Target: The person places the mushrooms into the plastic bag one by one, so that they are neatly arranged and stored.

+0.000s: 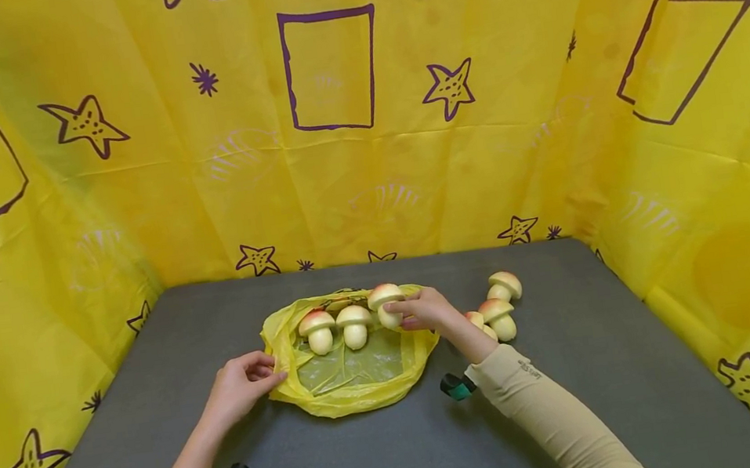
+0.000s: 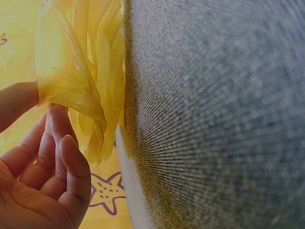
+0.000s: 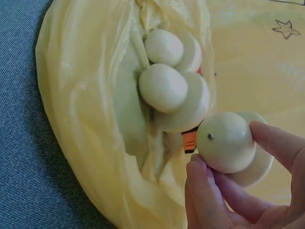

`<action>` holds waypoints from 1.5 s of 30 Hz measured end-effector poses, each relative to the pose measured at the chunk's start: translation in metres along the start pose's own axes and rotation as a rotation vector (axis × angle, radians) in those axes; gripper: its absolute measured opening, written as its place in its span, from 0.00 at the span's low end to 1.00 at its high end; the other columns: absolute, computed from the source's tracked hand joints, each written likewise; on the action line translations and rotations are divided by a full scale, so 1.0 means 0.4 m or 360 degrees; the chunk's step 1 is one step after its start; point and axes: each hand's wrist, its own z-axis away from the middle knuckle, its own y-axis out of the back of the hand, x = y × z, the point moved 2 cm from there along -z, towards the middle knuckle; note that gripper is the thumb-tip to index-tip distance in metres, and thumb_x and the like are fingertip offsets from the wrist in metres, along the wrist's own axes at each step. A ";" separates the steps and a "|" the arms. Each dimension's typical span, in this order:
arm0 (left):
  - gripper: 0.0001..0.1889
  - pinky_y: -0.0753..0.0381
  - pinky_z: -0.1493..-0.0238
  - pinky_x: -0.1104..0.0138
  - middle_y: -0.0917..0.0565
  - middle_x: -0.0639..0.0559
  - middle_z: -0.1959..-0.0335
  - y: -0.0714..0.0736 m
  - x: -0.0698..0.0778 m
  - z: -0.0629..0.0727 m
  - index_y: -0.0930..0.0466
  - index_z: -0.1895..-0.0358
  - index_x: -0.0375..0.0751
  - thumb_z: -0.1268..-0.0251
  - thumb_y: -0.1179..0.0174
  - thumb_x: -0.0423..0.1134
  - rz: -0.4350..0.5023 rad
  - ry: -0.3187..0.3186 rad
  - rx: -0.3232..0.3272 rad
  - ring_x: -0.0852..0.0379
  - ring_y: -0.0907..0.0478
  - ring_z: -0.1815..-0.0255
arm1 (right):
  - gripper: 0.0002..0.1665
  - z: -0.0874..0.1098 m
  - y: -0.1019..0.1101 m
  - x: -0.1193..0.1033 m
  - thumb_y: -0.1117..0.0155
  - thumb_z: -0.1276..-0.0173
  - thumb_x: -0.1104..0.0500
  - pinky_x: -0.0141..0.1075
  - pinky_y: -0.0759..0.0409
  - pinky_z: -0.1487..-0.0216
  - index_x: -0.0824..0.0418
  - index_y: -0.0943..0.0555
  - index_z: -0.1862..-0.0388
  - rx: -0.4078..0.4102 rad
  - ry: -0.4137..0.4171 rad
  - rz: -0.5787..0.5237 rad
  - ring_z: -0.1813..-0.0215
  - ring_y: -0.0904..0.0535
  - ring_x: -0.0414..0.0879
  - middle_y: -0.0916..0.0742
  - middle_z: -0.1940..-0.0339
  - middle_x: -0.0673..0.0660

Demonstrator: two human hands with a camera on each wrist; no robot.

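A yellow plastic bag (image 1: 354, 401) lies on the table with its mouth spread wide. Two toy mushrooms with pale stems and reddish caps, one at the left (image 1: 319, 331) and one beside it (image 1: 355, 327), sit side by side inside. My left hand (image 1: 241, 383) pinches the bag's left rim between thumb and forefinger; the left wrist view shows the thin film bunched there. At the bag's right side my right hand (image 1: 428, 310) holds another toy mushroom (image 1: 386, 300) by its stem, over the opening. In the right wrist view thumb and fingers grip this mushroom (image 3: 228, 143) around the stem.
Right of the bag, several more toy mushrooms (image 1: 498, 318) lie in a loose group, partly hidden by the right forearm. The grey table (image 1: 377, 463) is walled on three sides by yellow cloth (image 1: 355, 189) with purple drawings.
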 end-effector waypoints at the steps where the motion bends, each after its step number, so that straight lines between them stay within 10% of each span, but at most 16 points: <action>1: 0.17 0.26 0.72 0.71 0.17 0.49 0.70 0.000 0.000 0.000 0.19 0.61 0.36 0.47 0.30 0.44 0.0002 -0.0001 0.0000 0.59 0.25 0.71 | 0.20 -0.002 0.000 0.003 0.29 0.42 0.52 0.41 0.19 0.53 0.67 0.18 0.61 0.0009 -0.0004 0.0011 0.60 0.15 0.50 0.17 0.61 0.59; 12: 0.16 0.26 0.72 0.71 0.17 0.50 0.70 0.000 -0.008 -0.001 0.19 0.60 0.37 0.47 0.30 0.44 -0.0020 -0.0010 0.0010 0.60 0.24 0.71 | 0.20 -0.017 -0.001 0.030 0.27 0.44 0.52 0.38 0.18 0.58 0.68 0.18 0.63 0.0053 0.0003 0.0025 0.63 0.15 0.48 0.18 0.64 0.57; 22: 0.17 0.26 0.71 0.70 0.17 0.51 0.70 -0.004 -0.011 -0.003 0.19 0.60 0.38 0.47 0.30 0.46 -0.0033 -0.0016 0.0004 0.59 0.24 0.70 | 0.24 -0.022 -0.007 0.052 0.26 0.46 0.52 0.34 0.19 0.68 0.56 0.32 0.88 0.0105 0.0049 0.0086 0.76 0.20 0.41 0.26 0.87 0.49; 32: 0.17 0.26 0.72 0.70 0.17 0.51 0.70 -0.004 -0.017 -0.007 0.19 0.61 0.38 0.47 0.30 0.46 -0.0036 -0.0037 0.0004 0.60 0.24 0.70 | 0.19 -0.025 -0.008 0.062 0.26 0.47 0.49 0.36 0.18 0.67 0.63 0.19 0.73 0.0179 0.0036 0.0249 0.68 0.14 0.48 0.18 0.71 0.59; 45: 0.16 0.27 0.72 0.70 0.18 0.51 0.70 -0.005 -0.016 -0.008 0.19 0.61 0.38 0.47 0.30 0.46 -0.0040 -0.0034 0.0003 0.60 0.24 0.71 | 0.21 -0.037 -0.014 0.074 0.25 0.49 0.46 0.32 0.20 0.73 0.63 0.18 0.81 0.0201 0.0123 0.0444 0.76 0.16 0.45 0.16 0.81 0.56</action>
